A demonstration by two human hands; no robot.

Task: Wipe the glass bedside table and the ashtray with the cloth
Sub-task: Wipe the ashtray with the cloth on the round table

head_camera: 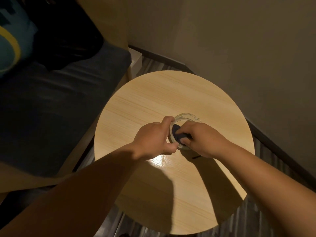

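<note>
A clear glass ashtray sits near the middle of a round, glossy, wood-patterned table. My left hand grips the ashtray's left rim, thumb at the near side and fingers over the far edge. My right hand holds a bunched dark blue cloth and presses it inside the ashtray. Both hands hide much of the ashtray; only its far rim with notches shows.
A dark upholstered bench with a wooden frame stands to the left, with a teal and yellow cushion and a dark bundle on it. Beige walls close the corner behind and to the right. Striped carpet surrounds the table.
</note>
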